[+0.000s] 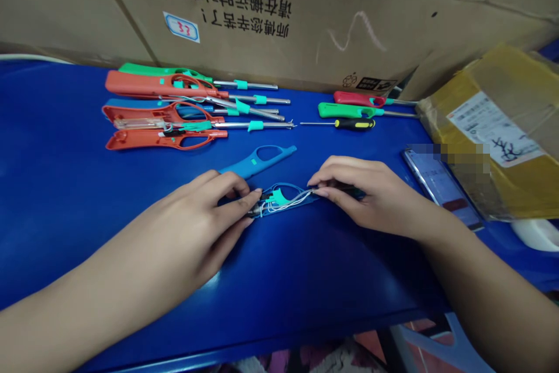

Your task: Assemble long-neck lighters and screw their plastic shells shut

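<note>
An opened blue lighter (288,205) lies on the blue table between my hands, with a green trigger and white wires showing inside. My left hand (213,210) is closed around its handle end, fingertips on the inner parts. My right hand (362,189) pinches the nozzle end where the wires run in; the nozzle itself is mostly hidden by the fingers. Just behind, the other half of a blue lighter shell (257,162) rests on the table, partly covered by my left hand.
At the back left lie several lighters, including an opened orange one (166,125). A red lighter (358,99), a green lighter (347,110) and a screwdriver (353,124) lie at the back right. Cardboard (314,29) walls the rear. A phone (441,187) and a taped parcel (524,169) stand right.
</note>
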Available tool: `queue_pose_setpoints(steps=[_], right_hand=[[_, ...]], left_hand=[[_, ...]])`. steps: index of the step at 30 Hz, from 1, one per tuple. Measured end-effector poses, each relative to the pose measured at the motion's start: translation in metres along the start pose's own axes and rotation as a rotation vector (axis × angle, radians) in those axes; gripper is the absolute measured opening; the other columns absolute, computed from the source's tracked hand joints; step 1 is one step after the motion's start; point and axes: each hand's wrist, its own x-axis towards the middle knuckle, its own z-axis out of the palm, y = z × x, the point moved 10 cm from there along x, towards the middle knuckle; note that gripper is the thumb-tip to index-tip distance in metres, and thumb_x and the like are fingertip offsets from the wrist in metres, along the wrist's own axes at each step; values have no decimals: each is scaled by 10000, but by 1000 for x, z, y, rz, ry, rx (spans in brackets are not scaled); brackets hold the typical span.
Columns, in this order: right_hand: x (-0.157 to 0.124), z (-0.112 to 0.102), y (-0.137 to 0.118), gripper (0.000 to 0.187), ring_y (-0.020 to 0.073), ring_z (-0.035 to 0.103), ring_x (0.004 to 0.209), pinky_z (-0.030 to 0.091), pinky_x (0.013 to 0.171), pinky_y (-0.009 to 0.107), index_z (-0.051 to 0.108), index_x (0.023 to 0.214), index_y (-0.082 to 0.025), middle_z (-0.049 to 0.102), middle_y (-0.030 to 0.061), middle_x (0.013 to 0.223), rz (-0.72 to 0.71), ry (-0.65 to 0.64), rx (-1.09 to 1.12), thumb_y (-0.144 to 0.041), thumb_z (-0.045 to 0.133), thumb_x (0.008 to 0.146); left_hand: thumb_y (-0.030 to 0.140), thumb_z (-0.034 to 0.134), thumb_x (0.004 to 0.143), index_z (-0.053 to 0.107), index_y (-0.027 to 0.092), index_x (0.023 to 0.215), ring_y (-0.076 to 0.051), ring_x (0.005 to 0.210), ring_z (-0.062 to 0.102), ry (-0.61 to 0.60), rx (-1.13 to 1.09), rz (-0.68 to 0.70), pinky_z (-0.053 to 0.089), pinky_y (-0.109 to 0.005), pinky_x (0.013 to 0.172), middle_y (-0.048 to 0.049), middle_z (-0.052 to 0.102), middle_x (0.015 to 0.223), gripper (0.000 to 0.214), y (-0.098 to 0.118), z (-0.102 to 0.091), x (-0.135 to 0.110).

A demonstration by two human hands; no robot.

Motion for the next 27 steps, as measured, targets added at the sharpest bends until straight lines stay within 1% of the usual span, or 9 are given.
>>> queue_pose_setpoints(steps=[3, 7, 9, 12, 15, 19, 21, 24, 27], right_hand=[[0, -2, -1, 142, 172, 665, 943, 504, 853, 295, 682, 1028, -208, 714, 60, 1015, -10, 1, -3, -194, 543, 1003], [1, 0, -1, 190, 175, 672, 928, 503, 844, 299, 696, 978, -204, 728, 59, 993, -8, -28, 0, -155, 513, 999], [1, -1, -1, 208, 180, 672, 931, 502, 849, 306, 703, 983, -201, 730, 63, 997, -10, -18, -3, -142, 503, 995], [1, -2, 1, 212, 182, 670, 929, 497, 853, 307, 713, 978, -194, 732, 67, 991, 5, 17, -8, -151, 505, 989], [1, -4, 7, 193, 173, 661, 856, 481, 791, 293, 721, 942, -177, 733, 61, 926, 60, 61, -5, -181, 531, 973], [-1, -3, 23, 144, 139, 606, 691, 433, 661, 267, 715, 894, -167, 702, 30, 809, 220, 97, 97, -222, 585, 921], [-2, 1, 28, 149, 124, 579, 620, 420, 610, 258, 700, 880, -161, 679, 14, 751, 287, 83, 180, -253, 587, 912], [-4, 2, 29, 181, 105, 552, 547, 421, 546, 242, 680, 939, -150, 657, -3, 703, 311, 42, 261, -298, 576, 920], [-9, 8, 27, 231, 96, 538, 535, 404, 493, 218, 648, 1047, -144, 628, -25, 676, 334, -94, 371, -293, 651, 871]], left_hand=[[303, 464, 1006, 700, 214, 1260, -254, 930, 645, -6, -6, -3, 581, -418, 787, -106, 646, 1087, 358, -1, 0, 2], [366, 546, 982, 659, 194, 1309, -284, 1074, 608, 34, 20, -36, 551, -469, 924, -114, 629, 1202, 387, 0, -4, 6], [355, 553, 986, 660, 199, 1296, -280, 1106, 587, 47, 8, -23, 530, -464, 962, -105, 628, 1231, 363, 8, -4, 10], [296, 542, 1000, 693, 199, 1227, -257, 1082, 580, 55, -5, 38, 516, -435, 963, -84, 653, 1191, 289, 28, -3, 21], [283, 557, 1001, 720, 203, 1179, -257, 1025, 576, 60, 48, 83, 511, -435, 915, -78, 677, 1142, 254, 42, 0, 38], [316, 644, 964, 764, 207, 1061, -258, 1001, 573, 61, 55, 70, 498, -428, 896, -68, 697, 1067, 189, 45, 6, 56], [296, 639, 970, 770, 204, 1028, -245, 987, 576, 72, 21, 74, 490, -412, 894, -65, 700, 1044, 171, 45, 8, 60], [265, 614, 984, 764, 191, 1035, -232, 984, 585, 93, -29, 79, 482, -396, 892, -72, 699, 1037, 174, 42, 10, 61], [269, 606, 989, 764, 199, 1026, -229, 993, 592, 105, -64, 61, 472, -400, 898, -71, 699, 1039, 176, 38, 12, 59]])
